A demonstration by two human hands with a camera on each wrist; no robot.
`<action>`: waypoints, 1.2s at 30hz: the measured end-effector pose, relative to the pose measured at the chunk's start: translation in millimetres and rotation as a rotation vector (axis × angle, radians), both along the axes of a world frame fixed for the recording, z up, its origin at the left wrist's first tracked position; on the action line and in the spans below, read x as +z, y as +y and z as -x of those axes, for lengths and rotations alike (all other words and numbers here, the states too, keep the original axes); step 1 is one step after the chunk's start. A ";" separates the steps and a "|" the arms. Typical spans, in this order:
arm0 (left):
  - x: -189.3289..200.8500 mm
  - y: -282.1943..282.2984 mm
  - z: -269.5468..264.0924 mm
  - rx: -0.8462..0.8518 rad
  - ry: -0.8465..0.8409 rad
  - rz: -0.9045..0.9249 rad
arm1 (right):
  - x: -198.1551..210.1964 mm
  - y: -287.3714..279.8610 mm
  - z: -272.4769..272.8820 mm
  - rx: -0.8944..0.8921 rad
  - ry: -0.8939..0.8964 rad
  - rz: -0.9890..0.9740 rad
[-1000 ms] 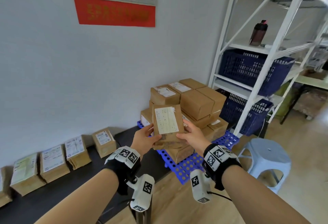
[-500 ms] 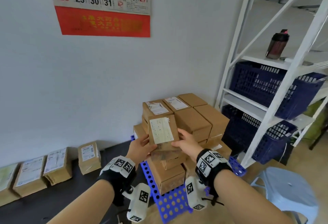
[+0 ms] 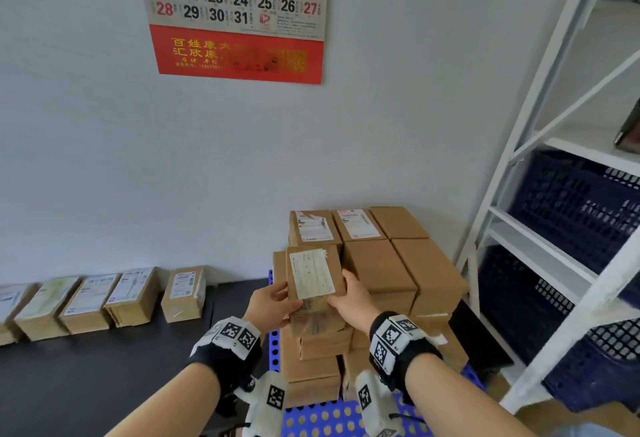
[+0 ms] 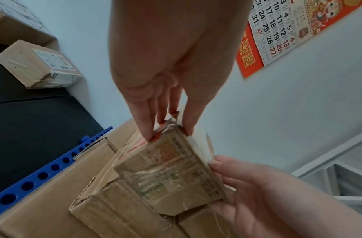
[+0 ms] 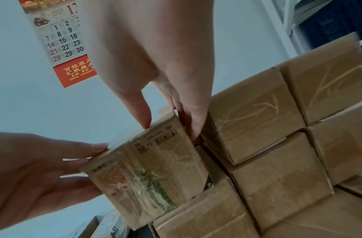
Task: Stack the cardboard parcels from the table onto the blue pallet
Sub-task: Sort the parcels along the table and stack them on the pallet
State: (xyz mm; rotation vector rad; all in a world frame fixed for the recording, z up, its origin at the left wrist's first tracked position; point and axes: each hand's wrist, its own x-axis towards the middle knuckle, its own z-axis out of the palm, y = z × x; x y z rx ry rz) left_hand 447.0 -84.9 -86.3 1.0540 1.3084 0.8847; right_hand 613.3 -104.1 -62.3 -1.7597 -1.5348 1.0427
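Both hands hold one cardboard parcel with a white label on top. My left hand grips its left side and my right hand its right side. The parcel hangs at the front left of the parcel stack on the blue pallet. In the left wrist view my left fingers pinch the taped parcel. In the right wrist view the right thumb and fingers clamp the parcel just over a lower box. Whether it touches that box I cannot tell.
Several labelled parcels line the wall on the black table to the left. A white shelf rack with dark blue baskets stands right of the pallet. A calendar hangs on the wall above.
Both hands have carried the parcel in over the front left of the stack. The head view has come closer to the pallet and swung left, away from the stool.
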 end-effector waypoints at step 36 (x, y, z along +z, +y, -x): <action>-13.7 23.2 -32.1 -0.100 0.057 0.006 | -10.9 35.2 -61.6 0.057 -0.419 0.004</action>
